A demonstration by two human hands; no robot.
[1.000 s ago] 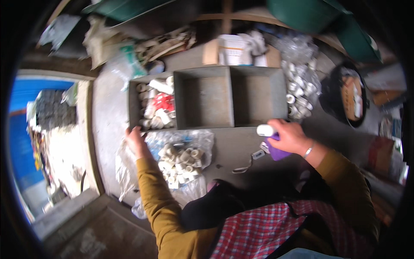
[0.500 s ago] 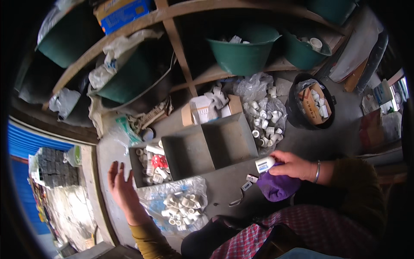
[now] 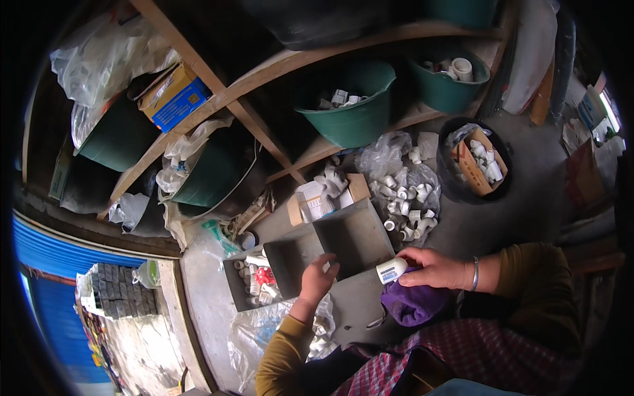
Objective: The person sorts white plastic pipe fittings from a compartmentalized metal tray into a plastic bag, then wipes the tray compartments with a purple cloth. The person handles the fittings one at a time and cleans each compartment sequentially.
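My right hand (image 3: 432,268) grips a small white plastic bottle (image 3: 392,270) with a printed label, its rounded end toward the upper right. Below that hand bunches a purple cloth (image 3: 411,305); I cannot tell whether the fingers also touch it. My left hand (image 3: 319,278) hangs over the front edge of a grey divided tray (image 3: 356,237), fingers loosely bent and apart, nothing visible in them. White pipe fittings and a red piece (image 3: 265,276) fill the tray's left compartment. A clear plastic bag (image 3: 247,343) with white fittings is partly hidden behind my left forearm.
More white fittings lie on a plastic bag (image 3: 413,208) right of the tray. A black bucket (image 3: 456,181) holds a carton of fittings. Behind the tray is an opened carton (image 3: 358,188) with a glove. Green tubs (image 3: 347,122) stand on wooden shelves (image 3: 261,135).
My left hand has swung right, from left of the tray to its front edge, and its fingers have bent. The right hand keeps the bottle, now tilted a little differently. The view has turned.
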